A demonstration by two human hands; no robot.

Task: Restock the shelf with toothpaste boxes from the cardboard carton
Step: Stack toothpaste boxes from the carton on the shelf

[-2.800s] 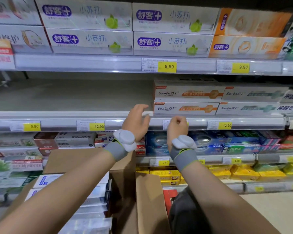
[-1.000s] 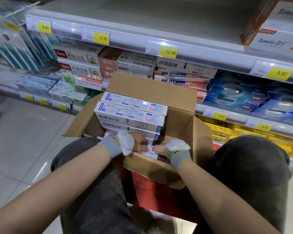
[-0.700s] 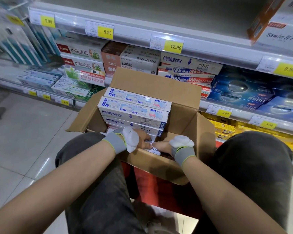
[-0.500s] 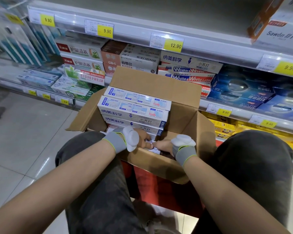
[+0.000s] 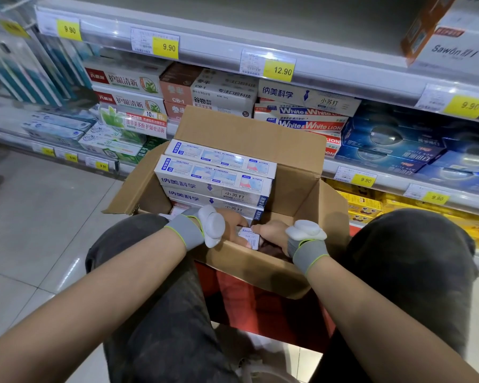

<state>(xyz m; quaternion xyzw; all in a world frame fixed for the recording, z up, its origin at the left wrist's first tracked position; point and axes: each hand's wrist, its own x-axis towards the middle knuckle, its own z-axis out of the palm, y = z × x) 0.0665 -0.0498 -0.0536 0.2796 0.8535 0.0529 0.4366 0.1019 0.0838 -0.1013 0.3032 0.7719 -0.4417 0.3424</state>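
Note:
An open cardboard carton (image 5: 249, 134) sits between my knees in front of the shelves. A stack of white-and-blue toothpaste boxes (image 5: 213, 172) fills its far side. At the carton's near side, both hands are down inside it around a white Sawon toothpaste box (image 5: 249, 235), whose end face with a barcode shows between them. My left hand (image 5: 234, 225) grips it from the left and my right hand (image 5: 271, 234) from the right. The rest of that box is hidden by my hands and the carton wall. Up at the right, on the grey shelf (image 5: 260, 20), stand Sawon boxes (image 5: 451, 42).
Lower shelves behind the carton are packed with other toothpaste brands (image 5: 304, 111) and blue boxes (image 5: 393, 145). Yellow price tags (image 5: 280, 69) line the shelf edges. A red crate (image 5: 260, 308) lies under the carton. Tiled floor (image 5: 39, 222) spreads to the left.
I have looked down from the shelf to the carton, and both hands went from the shelf edge into it. Over the last second, they closed on the Sawon box and raised its end slightly.

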